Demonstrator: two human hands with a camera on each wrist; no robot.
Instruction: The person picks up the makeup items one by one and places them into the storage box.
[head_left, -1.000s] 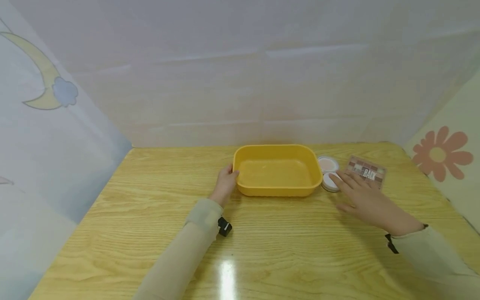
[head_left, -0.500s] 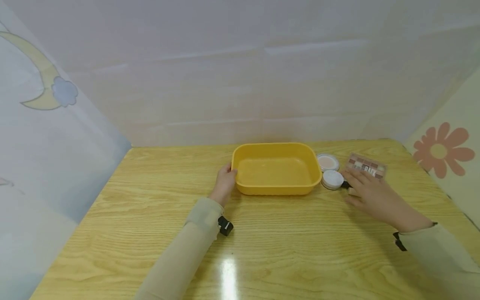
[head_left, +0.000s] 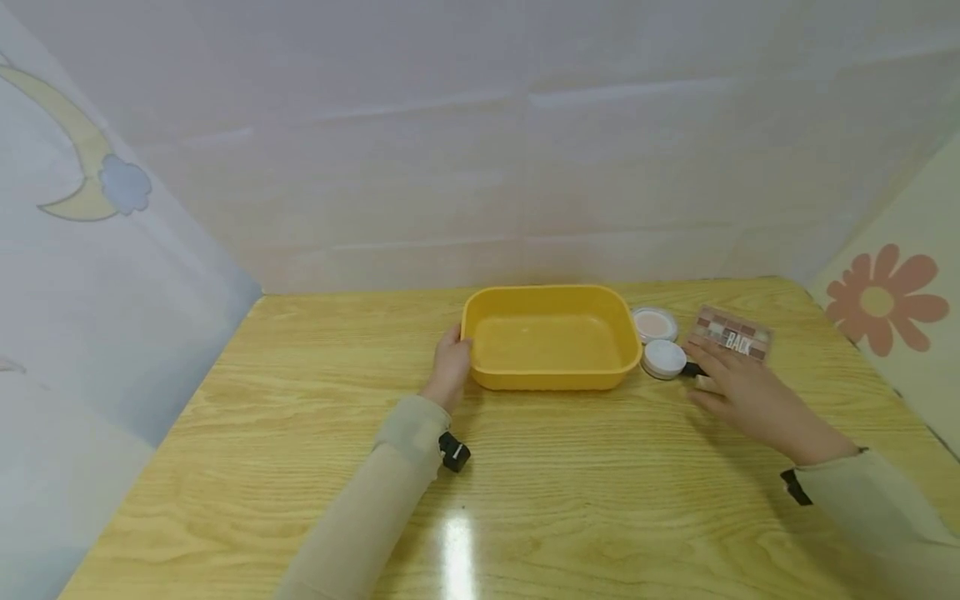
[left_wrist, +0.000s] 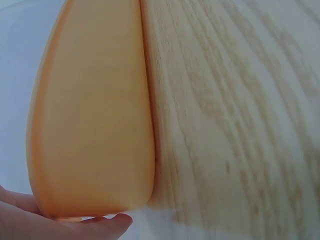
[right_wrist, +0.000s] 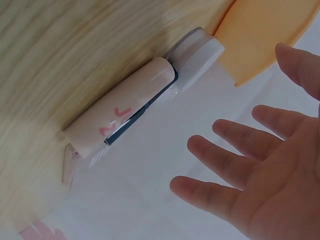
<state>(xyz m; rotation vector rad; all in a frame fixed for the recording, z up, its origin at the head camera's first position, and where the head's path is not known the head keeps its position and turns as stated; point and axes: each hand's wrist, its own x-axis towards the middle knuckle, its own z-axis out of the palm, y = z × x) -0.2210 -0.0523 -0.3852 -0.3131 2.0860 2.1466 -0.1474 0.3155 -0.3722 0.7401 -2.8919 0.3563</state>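
A yellow plastic basin sits on the wooden table, with my left hand holding its left end. In the left wrist view, fingers lie against the basin's end wall. My right hand hovers palm down, fingers spread and holding nothing, over a clear-lidded makeup palette. Beneath that hand lies a pale pink cylinder with red lettering and a black strip, mostly hidden in the head view. Beside the basin's right end are a white round jar and a round compact.
The wooden table runs up to a pale cloth backdrop. Cloth side panels stand at left and right, one printed with a moon, the other with a flower.
My right hand has drawn back to the right, uncovering the white jar and part of the cylinder, and has stayed nearly still since. My left hand remains on the basin.
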